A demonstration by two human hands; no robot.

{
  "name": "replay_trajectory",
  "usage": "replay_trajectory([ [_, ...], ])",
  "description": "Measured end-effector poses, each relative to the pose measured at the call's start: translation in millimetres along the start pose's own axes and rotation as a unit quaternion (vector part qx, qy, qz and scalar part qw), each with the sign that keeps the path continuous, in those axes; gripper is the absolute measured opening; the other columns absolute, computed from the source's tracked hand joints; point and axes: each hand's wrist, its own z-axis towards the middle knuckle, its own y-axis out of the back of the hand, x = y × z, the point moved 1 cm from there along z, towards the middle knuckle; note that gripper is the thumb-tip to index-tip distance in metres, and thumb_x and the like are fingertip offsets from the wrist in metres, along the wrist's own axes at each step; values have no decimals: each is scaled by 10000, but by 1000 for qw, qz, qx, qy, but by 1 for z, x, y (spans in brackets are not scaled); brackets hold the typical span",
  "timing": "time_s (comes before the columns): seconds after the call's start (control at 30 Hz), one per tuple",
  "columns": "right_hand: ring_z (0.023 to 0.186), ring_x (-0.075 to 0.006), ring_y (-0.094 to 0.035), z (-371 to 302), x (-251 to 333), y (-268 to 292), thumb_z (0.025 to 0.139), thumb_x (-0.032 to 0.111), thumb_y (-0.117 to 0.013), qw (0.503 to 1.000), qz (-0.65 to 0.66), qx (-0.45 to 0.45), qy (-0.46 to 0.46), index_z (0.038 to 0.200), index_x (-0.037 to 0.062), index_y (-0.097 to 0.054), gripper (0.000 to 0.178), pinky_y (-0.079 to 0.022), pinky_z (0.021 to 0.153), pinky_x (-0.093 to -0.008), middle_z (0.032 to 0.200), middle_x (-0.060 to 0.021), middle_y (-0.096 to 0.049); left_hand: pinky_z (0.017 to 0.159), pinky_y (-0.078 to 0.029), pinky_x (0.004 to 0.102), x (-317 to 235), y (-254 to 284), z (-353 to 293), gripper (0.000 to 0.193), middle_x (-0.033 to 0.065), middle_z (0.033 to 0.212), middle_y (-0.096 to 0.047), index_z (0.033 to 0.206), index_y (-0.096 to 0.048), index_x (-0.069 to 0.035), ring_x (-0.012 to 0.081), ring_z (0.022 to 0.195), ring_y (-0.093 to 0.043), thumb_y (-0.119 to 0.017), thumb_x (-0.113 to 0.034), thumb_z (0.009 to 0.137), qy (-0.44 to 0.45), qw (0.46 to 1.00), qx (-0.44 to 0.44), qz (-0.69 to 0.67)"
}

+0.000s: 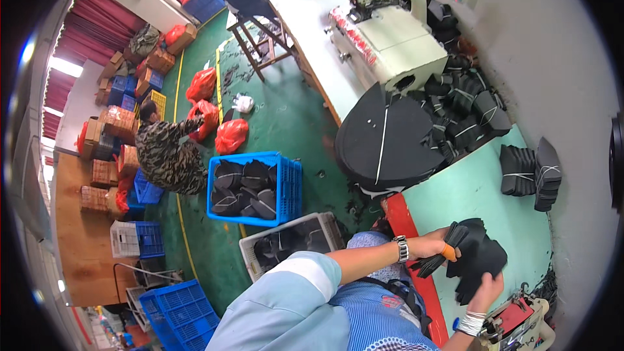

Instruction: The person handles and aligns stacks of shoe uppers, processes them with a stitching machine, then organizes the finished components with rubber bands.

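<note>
My left hand [434,245], with a metal watch on its wrist and an orange cover on one finger, is closed around a fanned stack of thin black cut pieces [430,265]. Just beside it, more black cut pieces [482,257] with curved edges spread over the pale green tabletop [448,198]. My right hand [486,291], white bands round its wrist, pinches the near edge of these spread pieces. Part of its grip is hidden. Two tied bundles of black pieces [518,170] stand farther along the table by the wall.
A large tied black stack [383,136] and a heap of bundles [465,101] lie beside a cream machine [390,45]. Another machine [520,325] stands close to my right hand. Blue [286,188] and grey crates [246,247] hold black pieces. A person in camouflage [170,153] crouches near red bags.
</note>
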Motion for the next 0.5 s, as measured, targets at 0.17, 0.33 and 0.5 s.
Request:
replay_trajectory([
  [0.17,881,-226,-574,-15,-18,-14,825,170,-660,935,-332,-81,92,1141,-53,-541,405,-476,778,-330,1066,-146,-555,779,-495,278,-5,1,16,496,90,1068,-557,1240,-391,-43,138,955,-574,-609,-292,869,41,997,-31,64],
  [0.33,846,-272,-600,-26,1,-70,836,141,-618,972,-220,45,67,1137,-76,-541,379,-470,781,-339,943,-189,-616,801,-479,288,-8,6,10,497,91,1108,-535,1262,-408,-13,119,972,-541,-584,-282,883,48,995,-86,-3],
  [0.5,873,-331,-558,-14,-24,-67,834,85,-588,859,-415,-92,284,1097,-45,-591,293,-441,833,-404,905,-179,-598,631,-435,234,-14,17,1,441,28,858,-557,1059,-543,-12,62,730,-507,-695,-338,804,21,961,-202,190],
])
